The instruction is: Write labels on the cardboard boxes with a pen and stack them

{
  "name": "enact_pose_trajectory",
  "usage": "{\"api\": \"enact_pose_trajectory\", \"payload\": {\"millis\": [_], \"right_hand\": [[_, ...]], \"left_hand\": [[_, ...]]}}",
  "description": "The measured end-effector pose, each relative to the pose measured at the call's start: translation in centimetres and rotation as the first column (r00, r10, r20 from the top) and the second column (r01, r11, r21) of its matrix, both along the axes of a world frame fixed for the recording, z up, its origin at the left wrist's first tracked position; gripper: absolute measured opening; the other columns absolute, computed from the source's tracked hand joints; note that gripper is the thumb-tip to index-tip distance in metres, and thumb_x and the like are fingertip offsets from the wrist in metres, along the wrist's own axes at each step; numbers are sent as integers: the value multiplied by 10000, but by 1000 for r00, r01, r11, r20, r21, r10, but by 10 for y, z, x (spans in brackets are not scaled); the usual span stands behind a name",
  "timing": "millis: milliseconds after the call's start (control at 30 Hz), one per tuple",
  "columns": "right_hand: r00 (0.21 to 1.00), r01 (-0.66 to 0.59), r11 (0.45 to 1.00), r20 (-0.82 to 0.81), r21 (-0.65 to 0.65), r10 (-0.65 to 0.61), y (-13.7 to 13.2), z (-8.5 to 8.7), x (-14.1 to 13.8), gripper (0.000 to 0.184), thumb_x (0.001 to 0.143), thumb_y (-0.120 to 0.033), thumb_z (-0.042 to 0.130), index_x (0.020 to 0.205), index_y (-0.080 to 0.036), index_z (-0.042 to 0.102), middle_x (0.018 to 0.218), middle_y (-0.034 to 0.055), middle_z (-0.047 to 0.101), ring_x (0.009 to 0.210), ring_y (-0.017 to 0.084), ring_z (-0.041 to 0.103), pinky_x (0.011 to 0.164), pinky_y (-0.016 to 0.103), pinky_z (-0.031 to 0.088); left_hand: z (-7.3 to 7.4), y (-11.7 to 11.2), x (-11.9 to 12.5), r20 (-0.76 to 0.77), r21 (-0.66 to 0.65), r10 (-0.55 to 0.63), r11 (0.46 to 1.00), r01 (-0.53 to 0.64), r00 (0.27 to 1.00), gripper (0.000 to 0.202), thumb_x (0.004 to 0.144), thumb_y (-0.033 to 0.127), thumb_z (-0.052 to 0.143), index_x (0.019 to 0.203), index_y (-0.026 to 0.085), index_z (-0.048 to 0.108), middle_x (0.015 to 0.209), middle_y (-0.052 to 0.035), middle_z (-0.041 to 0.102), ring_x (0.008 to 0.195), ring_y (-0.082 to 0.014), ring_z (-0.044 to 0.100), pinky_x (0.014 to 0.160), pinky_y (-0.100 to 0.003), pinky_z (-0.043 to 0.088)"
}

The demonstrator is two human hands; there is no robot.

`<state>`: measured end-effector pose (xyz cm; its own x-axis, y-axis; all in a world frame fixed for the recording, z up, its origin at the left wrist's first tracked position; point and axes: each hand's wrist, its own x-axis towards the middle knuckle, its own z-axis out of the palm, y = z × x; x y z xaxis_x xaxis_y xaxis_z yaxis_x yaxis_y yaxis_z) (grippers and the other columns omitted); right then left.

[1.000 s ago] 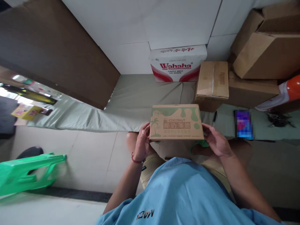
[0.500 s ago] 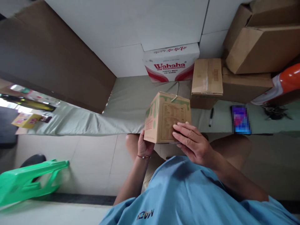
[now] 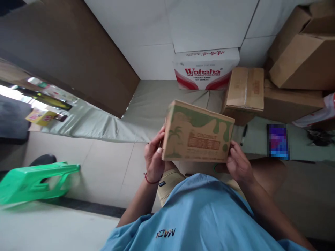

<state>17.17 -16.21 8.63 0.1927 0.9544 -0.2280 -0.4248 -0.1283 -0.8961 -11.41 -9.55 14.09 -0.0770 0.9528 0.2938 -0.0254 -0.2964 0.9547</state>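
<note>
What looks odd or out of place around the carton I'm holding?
The phone, right of the carton: it shows as coarse coloured blocks, unreadable, and its near end lies by the front edge of the cloth. No spill shows.

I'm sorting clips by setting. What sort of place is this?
Indoors, possibly a storage corner, though I can't tell in what building: a Wahaha box and a taped carton stand on a cloth, with a tiled floor below.

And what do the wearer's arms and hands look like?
Light-blue short sleeves, forearms bare below. No gloves. Left hand: thin red bracelet at the wrist. Right hand: no bracelet or watch visible. No cables or markings seen on either.
</note>
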Motion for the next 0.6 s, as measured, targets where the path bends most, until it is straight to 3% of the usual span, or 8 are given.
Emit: {"api": "enact_pose_trajectory", "payload": {"millis": [67,133,233,333,467,600], "right_hand": [[997,-1,998,-78,-70,-4,6,-17,1,317,926,-518,714,1208,-375,690,1392,-5,731,1353,260,666,1131,504,575],[987,23,992,-156,-121,-41,10,-34,3,270,887,-493,765,1123,-370,721,1312,-33,773,1289,238,705,1110,480,596],[957,92,978,-254,-187,-138,15,-55,8,244,822,-465,828,1020,-345,753,1155,-43,823,1207,234,745,1081,461,621],[948,90,977,-285,-191,-143,17,-67,13,212,848,-455,793,1020,-333,767,1134,-36,831,1180,233,755,1071,466,628],[958,50,988,-272,-143,-88,19,-76,14,177,894,-474,735,1023,-354,753,1111,-68,829,1143,212,764,1040,461,631],[961,86,989,-251,-121,-114,21,-73,9,153,881,-458,747,998,-359,740,1086,-73,824,1130,209,755,1013,440,621]], "left_hand": [[15,-9,9,-269,180,-14,982,65,963,407,974,375,667,1367,316,756,1481,-43,697,1414,-337,598,1252,-551,406],[24,-17,20,-431,327,16,935,140,902,434,943,307,708,1373,339,754,1426,-46,735,1263,-325,689,1162,-545,479],[28,-24,34,-499,504,77,836,217,863,477,913,195,689,1364,336,750,1281,-59,797,995,-268,745,928,-443,579],[24,-25,40,-491,582,85,773,253,867,475,917,148,601,1347,297,737,1154,-75,815,894,-250,736,790,-401,587],[20,-29,38,-459,543,25,800,258,888,472,946,163,548,1378,281,697,1152,-86,792,940,-275,737,815,-445,595],[23,-36,38,-440,417,62,898,142,896,497,1045,335,516,1524,276,629,1463,-119,646,1148,-292,680,965,-458,579]]}}
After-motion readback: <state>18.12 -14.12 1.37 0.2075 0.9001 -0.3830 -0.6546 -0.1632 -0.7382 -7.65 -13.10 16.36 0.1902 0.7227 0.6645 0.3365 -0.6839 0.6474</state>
